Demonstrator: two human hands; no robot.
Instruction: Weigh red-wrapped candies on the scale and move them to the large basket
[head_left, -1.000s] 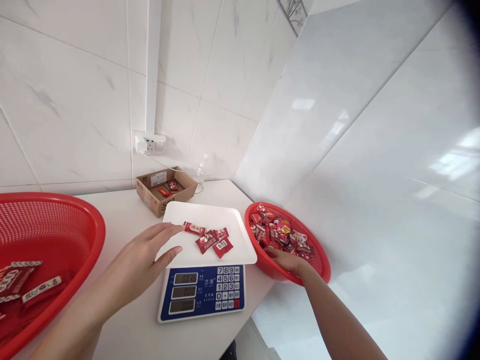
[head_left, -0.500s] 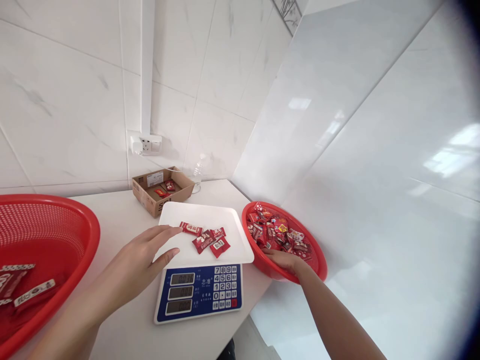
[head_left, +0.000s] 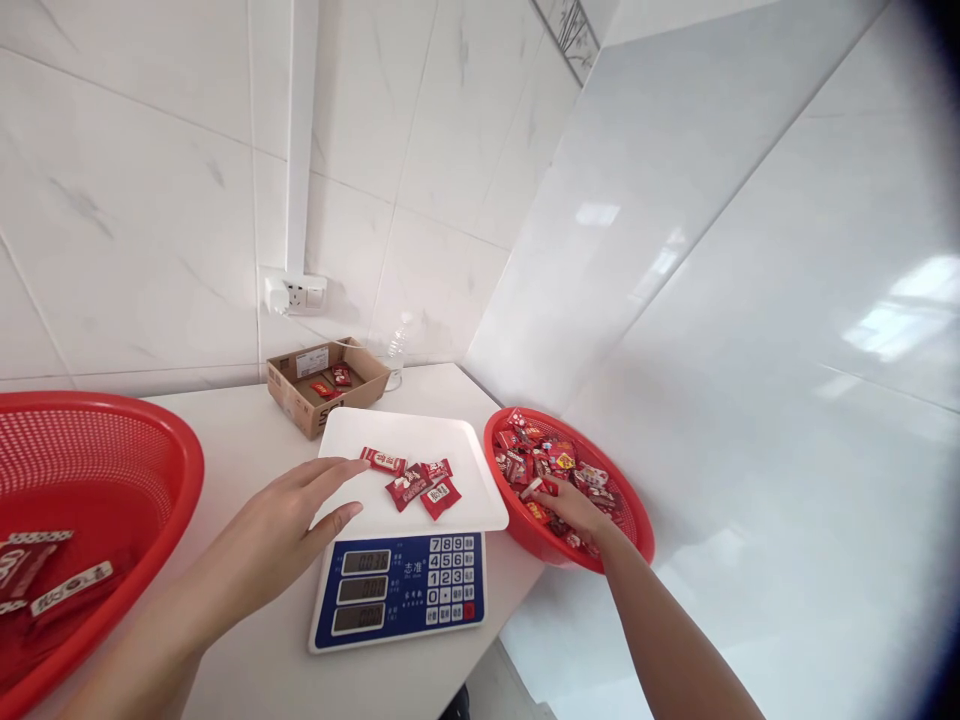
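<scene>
Our right hand (head_left: 568, 505) has gone from the near rim of the small red basket (head_left: 637, 520) into the heap of wrapped candies (head_left: 559, 462). Half a second ago it lay on the rim; now its fingers curl down among the wrappers. We cannot tell whether they have closed on one. Our left hand (head_left: 281, 535) has barely shifted. It rests open and flat, holding nothing, fingertips on the left edge of the white scale tray (head_left: 420, 430) and close to the nearest of the few red candies on the tray (head_left: 411, 482). Those lie as before. The blue scale (head_left: 401, 590) shows lit digits, too small to read. Large red basket (head_left: 150, 450) at far left, cardboard box (head_left: 328, 383) against the tiled wall.
</scene>
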